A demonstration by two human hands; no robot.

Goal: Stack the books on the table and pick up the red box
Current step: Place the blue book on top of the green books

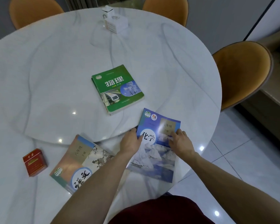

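Note:
A blue book [157, 152] with a snowy mountain cover lies near the table's front right edge. My left hand [130, 141] grips its left edge, thumb on the cover. My right hand [180, 140] presses fingers onto its right side. A green book [117, 88] lies flat in the middle of the round white marble table [55, 70]. A beige and grey book [81, 162] lies at the front left, partly under my left forearm. The red box [34, 162] stands left of it, well away from both hands.
A white tissue box [116, 23] and a small white container [107, 11] stand at the table's far side. Orange chairs [242, 71] ring the table at the back and right. A raised round turntable takes up the table's middle.

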